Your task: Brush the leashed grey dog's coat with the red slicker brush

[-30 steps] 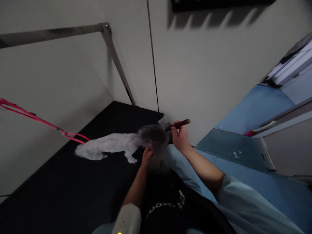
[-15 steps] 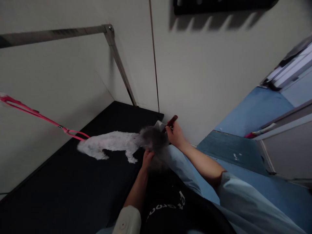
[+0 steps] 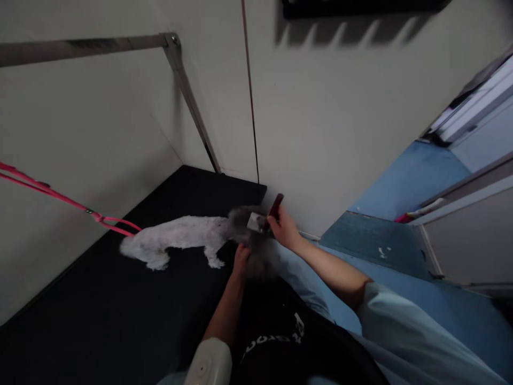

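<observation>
A small dog [image 3: 188, 233] with closely clipped white body fur stands on a black table top, its long-haired grey head [image 3: 262, 256] toward me and blurred. Under the head, my left hand [image 3: 242, 259] is closed on the dog, though the exact spot it grips is hidden by fur. My right hand [image 3: 285, 229] is wrapped around the dark red handle of a slicker brush [image 3: 255, 222]. The pale square head of that brush lies against the grey fur. A pink loop leash [image 3: 68, 199] runs from the dog's far end up to the left.
The black table [image 3: 120, 321] meets a pale wall [image 3: 316, 117]. A metal grooming arm [image 3: 188, 96] rises at the table's back and bends left. Above hangs a black rack [image 3: 360, 7]. Blue floor [image 3: 385, 187] and a teal step [image 3: 364, 240] lie to the right.
The slicker brush has moved left and slightly down, from the far edge of the dog's grey head onto its fur. My left hand keeps its place under the head.
</observation>
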The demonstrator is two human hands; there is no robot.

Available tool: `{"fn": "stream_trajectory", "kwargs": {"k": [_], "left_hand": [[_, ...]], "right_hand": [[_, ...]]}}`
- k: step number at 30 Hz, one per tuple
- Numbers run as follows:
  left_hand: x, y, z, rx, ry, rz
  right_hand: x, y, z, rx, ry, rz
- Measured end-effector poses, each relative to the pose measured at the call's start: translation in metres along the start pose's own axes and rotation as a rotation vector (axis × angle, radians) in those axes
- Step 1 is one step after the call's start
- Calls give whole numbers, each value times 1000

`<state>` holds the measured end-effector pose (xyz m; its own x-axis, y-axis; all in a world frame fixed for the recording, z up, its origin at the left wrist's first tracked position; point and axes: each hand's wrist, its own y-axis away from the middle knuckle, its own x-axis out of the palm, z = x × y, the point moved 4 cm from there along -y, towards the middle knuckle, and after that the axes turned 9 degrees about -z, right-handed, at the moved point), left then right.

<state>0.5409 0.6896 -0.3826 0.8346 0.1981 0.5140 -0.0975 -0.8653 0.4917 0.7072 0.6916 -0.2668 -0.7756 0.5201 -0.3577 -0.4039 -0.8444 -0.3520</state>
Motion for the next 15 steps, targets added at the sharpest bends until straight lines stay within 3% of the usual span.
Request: {"fn": "stream_trajectory", "kwargs": {"k": [2, 6, 9, 10, 13, 15], "left_hand": [[-2, -2, 2, 46, -55, 19], [-6, -9, 11, 100, -98, 6], [-4, -11, 17, 168, -183, -26], [-3, -11, 18, 203, -217, -41], [2, -9, 17, 331, -327, -101], [6, -6, 16, 407, -404, -116]], "right_hand": [[-1, -2, 2, -47, 46, -35], [9, -7, 4, -55, 40, 159], [7, -19, 8, -30, 115, 35], [10, -23, 10, -38, 133, 54], [26, -31, 20, -29, 213, 294], [31, -36, 27, -19, 318, 312]]}}
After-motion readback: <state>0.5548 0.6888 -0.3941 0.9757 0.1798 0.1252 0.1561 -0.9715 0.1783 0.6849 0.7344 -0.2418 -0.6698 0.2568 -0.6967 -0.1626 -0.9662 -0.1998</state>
